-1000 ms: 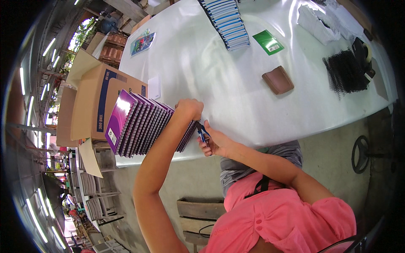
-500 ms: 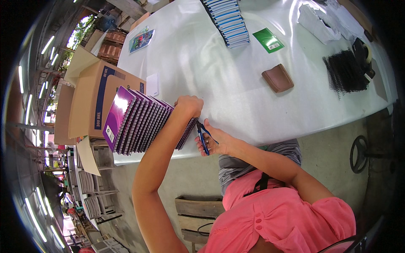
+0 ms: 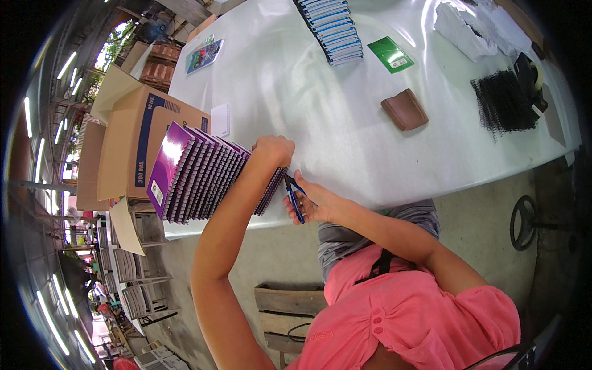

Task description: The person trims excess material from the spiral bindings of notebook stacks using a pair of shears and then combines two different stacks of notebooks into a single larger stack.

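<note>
A row of purple spiral notebooks (image 3: 197,176) stands on edge along the near left side of the white table (image 3: 345,117). My left hand (image 3: 274,150) rests on top of the last notebook in the row, gripping its upper edge. My right hand (image 3: 311,203) sits just to the right of it, closed around blue-handled pliers (image 3: 294,196) whose tip points at the wire binding of that last notebook.
An open cardboard box (image 3: 132,145) stands left of the notebooks. Farther along the table lie a stack of blue-edged notebooks (image 3: 330,28), a green card (image 3: 390,53), a brown pad (image 3: 404,110), black wire coils (image 3: 502,108) and a tape roll (image 3: 530,71). Below me is a wooden stool (image 3: 290,308).
The pliers in my right hand have shifted slightly against the end notebook's binding. My left hand stays on the same notebook.
</note>
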A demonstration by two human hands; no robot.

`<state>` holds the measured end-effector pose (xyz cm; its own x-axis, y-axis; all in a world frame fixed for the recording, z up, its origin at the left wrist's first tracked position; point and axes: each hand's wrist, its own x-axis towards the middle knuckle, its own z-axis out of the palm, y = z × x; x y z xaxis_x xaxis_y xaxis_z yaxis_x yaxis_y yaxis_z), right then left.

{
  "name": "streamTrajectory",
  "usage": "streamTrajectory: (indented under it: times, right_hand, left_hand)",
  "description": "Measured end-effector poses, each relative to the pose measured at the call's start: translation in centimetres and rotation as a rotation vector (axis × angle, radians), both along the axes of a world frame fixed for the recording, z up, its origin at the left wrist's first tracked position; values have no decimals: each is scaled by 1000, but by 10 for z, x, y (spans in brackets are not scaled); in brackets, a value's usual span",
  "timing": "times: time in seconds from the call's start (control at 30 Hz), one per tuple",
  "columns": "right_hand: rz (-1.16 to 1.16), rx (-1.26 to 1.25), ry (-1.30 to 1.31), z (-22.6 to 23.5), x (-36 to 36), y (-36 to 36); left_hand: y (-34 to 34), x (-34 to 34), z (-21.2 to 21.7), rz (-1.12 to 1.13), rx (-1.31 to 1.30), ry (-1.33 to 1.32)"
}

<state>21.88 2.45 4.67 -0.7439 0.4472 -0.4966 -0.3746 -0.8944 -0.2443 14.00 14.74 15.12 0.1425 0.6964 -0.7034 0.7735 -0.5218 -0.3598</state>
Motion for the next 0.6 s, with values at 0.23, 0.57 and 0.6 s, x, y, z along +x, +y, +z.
streamTrajectory:
  times: [0.23, 0.57, 0.6]
  right_hand:
    - [4, -84, 48, -3, -3, 3]
    - [-1, -73, -12, 1, -4, 3]
    - [-2, -73, -11, 1, -5, 3]
  left_hand:
    - [0, 1, 0, -5, -4, 23]
    - [0, 2, 1, 16, -14, 19]
    - [0, 2, 1, 16, -14, 20]
